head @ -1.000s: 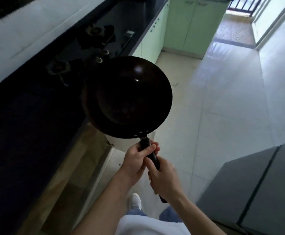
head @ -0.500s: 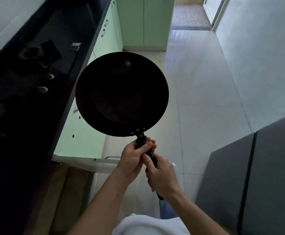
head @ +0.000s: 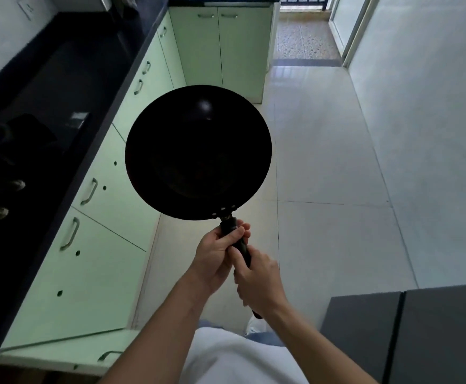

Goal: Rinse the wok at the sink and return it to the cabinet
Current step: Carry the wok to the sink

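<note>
A round black wok (head: 198, 152) with a black handle hangs in the air over the pale floor, beside the green lower cabinets (head: 107, 225). My left hand (head: 216, 253) grips the handle close to the wok's rim. My right hand (head: 259, 284) grips the same handle just behind it, nearer my body. The wok's inside faces up and looks dark and empty. An open cabinet door (head: 68, 363) juts out at the lower left. No sink is in view.
A dark countertop (head: 68, 79) with a black gas stove (head: 10, 151) runs along the left. More green cabinets (head: 220, 48) stand at the far end by a balcony doorway (head: 304, 37). A grey appliance top (head: 409, 336) sits at the lower right. White wall on the right.
The wok has come away from over the stove and the open cabinet and now hangs over the floor. The view has swung down the kitchen aisle. Both hands keep their grip.
</note>
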`<state>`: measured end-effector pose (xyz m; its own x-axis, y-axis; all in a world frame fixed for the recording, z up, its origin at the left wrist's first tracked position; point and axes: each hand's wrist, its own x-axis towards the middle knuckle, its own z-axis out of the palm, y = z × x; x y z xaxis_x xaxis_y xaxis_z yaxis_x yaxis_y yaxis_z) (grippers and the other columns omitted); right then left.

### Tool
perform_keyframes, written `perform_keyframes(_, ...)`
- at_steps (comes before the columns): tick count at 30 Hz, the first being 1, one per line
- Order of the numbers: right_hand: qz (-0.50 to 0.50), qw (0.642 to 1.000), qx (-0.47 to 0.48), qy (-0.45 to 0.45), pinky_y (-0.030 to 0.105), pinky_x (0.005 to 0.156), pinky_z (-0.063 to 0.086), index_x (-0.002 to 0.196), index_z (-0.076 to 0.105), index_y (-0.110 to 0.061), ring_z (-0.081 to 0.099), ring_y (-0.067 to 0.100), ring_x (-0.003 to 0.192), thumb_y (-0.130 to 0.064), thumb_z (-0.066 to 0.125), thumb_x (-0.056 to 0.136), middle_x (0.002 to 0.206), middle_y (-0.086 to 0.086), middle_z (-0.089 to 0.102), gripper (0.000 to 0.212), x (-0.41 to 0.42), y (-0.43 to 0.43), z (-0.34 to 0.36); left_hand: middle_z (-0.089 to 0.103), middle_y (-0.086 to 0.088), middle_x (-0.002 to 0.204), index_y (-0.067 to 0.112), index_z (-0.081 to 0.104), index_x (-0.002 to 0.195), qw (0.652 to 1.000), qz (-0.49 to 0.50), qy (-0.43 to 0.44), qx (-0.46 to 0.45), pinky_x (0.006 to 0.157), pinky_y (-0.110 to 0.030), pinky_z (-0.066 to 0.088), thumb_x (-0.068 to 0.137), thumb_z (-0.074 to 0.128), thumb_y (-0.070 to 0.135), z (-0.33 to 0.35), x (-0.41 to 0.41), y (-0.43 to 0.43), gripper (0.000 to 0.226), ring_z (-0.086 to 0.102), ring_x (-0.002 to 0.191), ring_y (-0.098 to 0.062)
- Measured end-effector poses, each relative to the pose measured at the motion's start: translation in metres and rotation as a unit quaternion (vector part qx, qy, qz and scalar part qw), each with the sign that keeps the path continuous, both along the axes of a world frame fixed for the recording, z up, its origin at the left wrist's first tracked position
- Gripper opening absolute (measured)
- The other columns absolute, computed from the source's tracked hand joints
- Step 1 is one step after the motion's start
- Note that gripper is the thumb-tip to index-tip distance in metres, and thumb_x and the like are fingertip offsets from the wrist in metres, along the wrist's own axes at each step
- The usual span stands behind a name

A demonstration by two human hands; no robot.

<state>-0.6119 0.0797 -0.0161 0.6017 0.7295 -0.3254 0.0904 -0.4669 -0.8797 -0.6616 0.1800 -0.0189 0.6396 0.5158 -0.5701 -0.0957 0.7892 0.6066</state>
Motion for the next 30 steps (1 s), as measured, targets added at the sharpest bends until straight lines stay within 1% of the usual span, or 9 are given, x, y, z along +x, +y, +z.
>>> perform_keyframes(3, -0.003, 1.0, 0.014, 0.012, 0.051, 0.043, 0.05, 0.077, 0.058, -0.01, 0.057, 0.032, 0.044, -0.034, 0.051, 0.101, 0.058, 0.007, 0.059, 0.034, 0.026, 0.014, 0.001, 0.071, -0.01, 0.096, -0.003, 0.062, 0.11, 1.0, -0.004, 0.013, 0.008, 0.075, -0.022, 0.058, 0.092, 0.057, -0.002, 0.001, 0.027, 0.015, 0.018, 0.07, 0.082, -0.014)
perform_keyframes(7, -0.007, 1.0, 0.018, 0.005, 0.048, 0.053, 0.055, 0.081, 0.062, -0.014, 0.061, 0.028, 0.053, -0.036, 0.052, 0.1, 0.062, 0.001, 0.062, 0.031, 0.058, 0.041, -0.005, 0.072, -0.01, 0.097, -0.003, 0.062, 0.113, 1.0, 0.0, 0.023, 0.014, 0.076, -0.023, 0.058, 0.093, 0.056, -0.001, -0.001, 0.059, 0.04, 0.02, 0.07, 0.084, -0.014)
perform_keyframes(10, 0.0, 1.0, 0.02, -0.009, 0.045, 0.057, 0.055, 0.075, 0.059, -0.025, 0.056, 0.013, 0.05, -0.034, 0.053, 0.101, 0.06, -0.008, 0.058, 0.028, 0.083, 0.067, -0.007, 0.072, -0.01, 0.095, -0.003, 0.063, 0.11, 1.0, 0.008, 0.023, 0.016, 0.074, -0.023, 0.058, 0.094, 0.055, -0.001, -0.006, 0.084, 0.066, 0.018, 0.07, 0.082, -0.014)
perform_keyframes(13, 0.002, 1.0, 0.023, -0.013, 0.042, 0.052, 0.055, 0.071, 0.053, -0.034, 0.054, 0.011, 0.045, -0.033, 0.053, 0.101, 0.058, -0.009, 0.057, 0.03, 0.109, 0.1, -0.007, 0.072, -0.009, 0.094, -0.002, 0.063, 0.108, 1.0, 0.005, 0.021, 0.019, 0.075, -0.023, 0.058, 0.094, 0.054, -0.001, -0.01, 0.109, 0.099, 0.016, 0.07, 0.08, -0.013)
perform_keyframes(15, 0.0, 1.0, 0.013, -0.018, 0.043, 0.052, 0.055, 0.071, 0.054, -0.032, 0.056, 0.014, 0.047, -0.034, 0.053, 0.1, 0.059, -0.007, 0.058, 0.03, 0.125, 0.128, -0.009, 0.071, -0.009, 0.093, -0.003, 0.062, 0.108, 1.0, 0.001, 0.016, 0.019, 0.074, -0.023, 0.059, 0.094, 0.054, -0.002, -0.011, 0.125, 0.127, 0.016, 0.07, 0.079, -0.013)
perform_keyframes(18, -0.01, 1.0, 0.005, -0.025, 0.049, 0.054, 0.056, 0.077, 0.061, -0.018, 0.062, 0.029, 0.052, -0.037, 0.053, 0.1, 0.062, 0.004, 0.064, 0.03, 0.151, 0.179, -0.012, 0.07, -0.01, 0.092, -0.004, 0.061, 0.109, 1.0, -0.003, 0.015, 0.02, 0.072, -0.022, 0.059, 0.095, 0.053, -0.003, -0.01, 0.153, 0.178, 0.016, 0.07, 0.077, -0.012)
perform_keyframes(21, -0.024, 1.0, 0.002, -0.018, 0.051, 0.053, 0.055, 0.079, 0.062, -0.011, 0.062, 0.034, 0.054, -0.036, 0.053, 0.099, 0.063, 0.01, 0.066, 0.033, 0.177, 0.236, -0.01, 0.071, -0.01, 0.093, -0.004, 0.062, 0.108, 1.0, -0.01, 0.018, 0.018, 0.071, -0.022, 0.059, 0.094, 0.055, -0.002, -0.007, 0.18, 0.236, 0.016, 0.071, 0.077, -0.013)
perform_keyframes(27, -0.048, 0.999, 0.007, 0.007, 0.049, 0.044, 0.052, 0.077, 0.059, -0.006, 0.055, 0.026, 0.044, -0.033, 0.054, 0.1, 0.061, 0.014, 0.062, 0.036, 0.224, 0.347, 0.0, 0.07, -0.009, 0.092, -0.004, 0.061, 0.109, 0.999, -0.023, 0.016, 0.019, 0.076, -0.022, 0.06, 0.093, 0.055, -0.003, 0.003, 0.232, 0.347, 0.017, 0.068, 0.079, -0.014)
perform_keyframes(30, -0.063, 0.998, 0.007, 0.011, 0.05, 0.043, 0.05, 0.076, 0.058, -0.007, 0.052, 0.025, 0.044, -0.035, 0.055, 0.099, 0.062, 0.017, 0.063, 0.036, 0.243, 0.382, 0.0, 0.072, -0.009, 0.09, -0.003, 0.061, 0.108, 0.999, -0.032, 0.012, 0.017, 0.074, -0.022, 0.059, 0.093, 0.055, -0.004, 0.005, 0.253, 0.384, 0.016, 0.069, 0.077, -0.013)
